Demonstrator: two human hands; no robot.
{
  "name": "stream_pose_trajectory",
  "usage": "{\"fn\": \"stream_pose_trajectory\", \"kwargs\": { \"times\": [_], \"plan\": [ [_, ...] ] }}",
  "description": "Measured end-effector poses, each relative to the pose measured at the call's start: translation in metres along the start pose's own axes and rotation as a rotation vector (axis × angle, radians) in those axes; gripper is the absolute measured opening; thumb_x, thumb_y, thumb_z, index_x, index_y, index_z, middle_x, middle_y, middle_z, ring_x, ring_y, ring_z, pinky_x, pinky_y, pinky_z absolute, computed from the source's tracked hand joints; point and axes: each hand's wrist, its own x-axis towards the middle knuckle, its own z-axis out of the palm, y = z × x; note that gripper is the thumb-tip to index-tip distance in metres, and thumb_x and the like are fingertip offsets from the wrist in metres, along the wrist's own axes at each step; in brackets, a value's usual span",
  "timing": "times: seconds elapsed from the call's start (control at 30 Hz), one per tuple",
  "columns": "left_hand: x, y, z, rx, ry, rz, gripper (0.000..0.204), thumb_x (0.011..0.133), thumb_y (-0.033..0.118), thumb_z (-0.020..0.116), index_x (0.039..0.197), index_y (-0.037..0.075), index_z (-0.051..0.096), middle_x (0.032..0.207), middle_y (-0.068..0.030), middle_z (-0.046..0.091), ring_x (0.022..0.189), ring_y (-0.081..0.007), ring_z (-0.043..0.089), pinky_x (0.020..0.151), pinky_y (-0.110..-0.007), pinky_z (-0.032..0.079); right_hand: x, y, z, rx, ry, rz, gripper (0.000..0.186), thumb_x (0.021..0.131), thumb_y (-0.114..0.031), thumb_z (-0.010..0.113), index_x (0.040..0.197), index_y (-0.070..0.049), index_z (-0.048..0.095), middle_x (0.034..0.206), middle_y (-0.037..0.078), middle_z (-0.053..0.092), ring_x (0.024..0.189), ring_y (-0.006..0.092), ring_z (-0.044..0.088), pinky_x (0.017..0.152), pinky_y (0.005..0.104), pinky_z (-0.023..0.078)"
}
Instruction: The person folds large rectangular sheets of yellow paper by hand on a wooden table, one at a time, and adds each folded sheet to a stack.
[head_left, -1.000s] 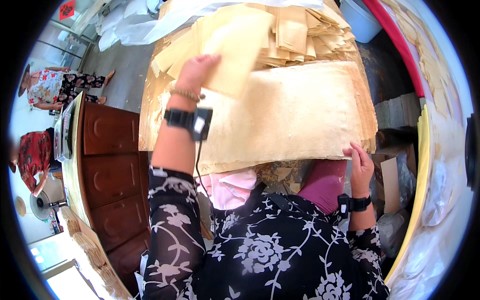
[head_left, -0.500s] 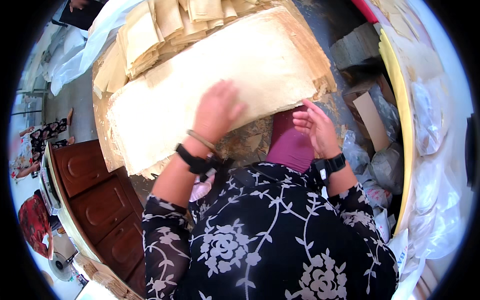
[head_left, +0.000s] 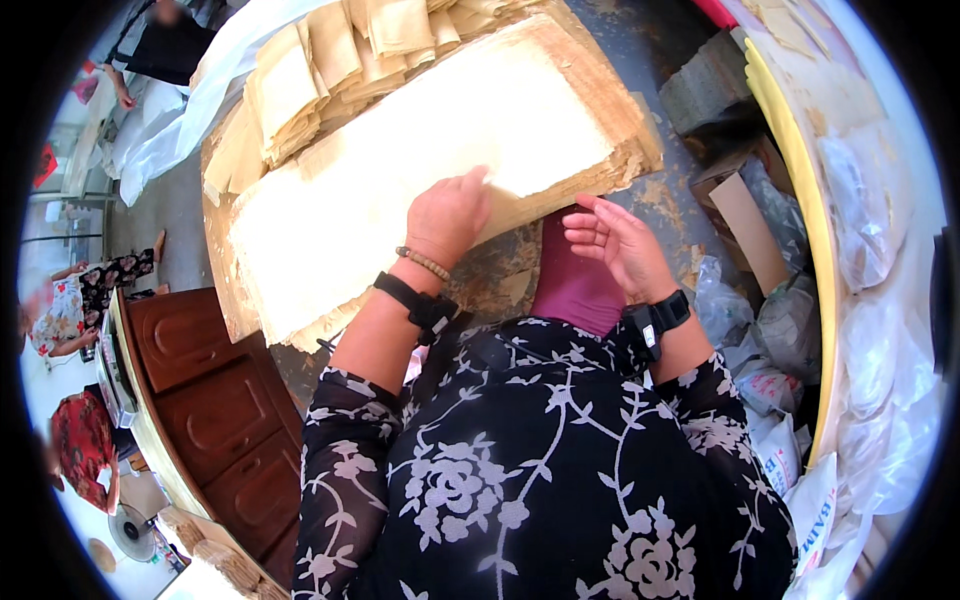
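- my left hand (head_left: pixel 447 215) lies palm down on the big stack of pale tan sheets (head_left: pixel 400 170), fingers bent with the tips pressing at the near edge of the top sheet; can't tell if a sheet is pinched under them
- my right hand (head_left: pixel 615 245) is open, fingers loosely spread, just off the stack's near right edge, grasping nothing
- the stack sits in front of me, tilted across the view, ragged brown edges along the right side and bottom
- smaller folded bundles of the same sheets (head_left: pixel 330 60) are piled at the stack's far side
- black band on each wrist, plus a bead bracelet (head_left: pixel 425 263) on the left
- dark red cloth (head_left: pixel 572 285) over my lap, just below the right hand
- brown wooden cabinet (head_left: pixel 210 400) to my left
- grey block (head_left: pixel 705 85) and open cardboard box (head_left: pixel 745 225) on the ground to my right
- clear plastic bags (head_left: pixel 880 330) along the far right
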Motion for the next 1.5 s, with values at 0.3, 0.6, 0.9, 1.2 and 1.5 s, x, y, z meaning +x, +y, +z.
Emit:
{"fn": "stream_pose_trajectory", "kwargs": {
  "times": [0.3,0.6,0.9,1.2,1.5],
  "plan": [
    [-0.023,0.030,-0.016,-0.091,0.140,0.058,0.005,0.081,0.015,0.059,0.080,0.011,0.055,0.074,-0.0065,0.061,0.073,-0.0253,0.063,0.059,-0.038,0.052,0.065,-0.009,0.042,-0.190,0.134,0.105,0.047,0.098,-0.040,0.053,0.118,0.003,0.055,0.097,0.016,0.068,0.090,0.0243,0.070,0.071,0.0330,0.057],
    [-0.062,-0.005,-0.008,0.058,0.202,-0.070,0.046,0.091,0.030,0.059,0.130,0.007,0.053,0.146,-0.0175,0.042,0.121,-0.0326,0.054,0.096,-0.044,0.048,0.066,-0.078,0.172,-0.310,-0.082,-0.244,0.046,0.099,-0.032,0.052,0.115,0.011,0.052,0.106,0.019,0.065,0.089,0.0298,0.070,0.071,0.0316,0.057],
    [-0.107,-0.086,-0.046,-0.073,-0.325,-0.780,0.028,0.091,0.026,0.058,0.107,0.005,0.067,0.104,-0.0182,0.069,0.098,-0.0329,0.066,0.086,-0.042,0.053,0.049,-0.104,0.167,-0.212,0.025,-0.284,0.038,0.097,-0.027,0.058,0.118,0.003,0.052,0.100,0.017,0.066,0.087,0.0270,0.069,0.076,0.0330,0.057],
    [-0.213,-0.135,-0.081,-2.143,0.934,-0.764,0.031,0.096,0.015,0.055,0.122,-0.001,0.057,0.119,-0.0131,0.063,0.108,-0.0275,0.061,0.099,-0.041,0.048,0.055,0.014,0.041,-0.308,0.259,0.109,0.037,0.098,-0.032,0.056,0.126,-0.007,0.052,0.104,0.010,0.068,0.085,0.0221,0.068,0.074,0.0347,0.058],
    [-0.130,-0.125,-0.121,-1.161,1.048,-1.100,0.041,0.100,0.024,0.049,0.125,-0.009,0.052,0.123,-0.0170,0.061,0.106,-0.0307,0.062,0.093,-0.041,0.052,0.060,0.029,0.031,0.061,0.194,-0.059,0.036,0.099,-0.027,0.054,0.130,-0.009,0.051,0.120,0.008,0.065,0.106,0.0220,0.065,0.086,0.0406,0.056]
  ]
}}
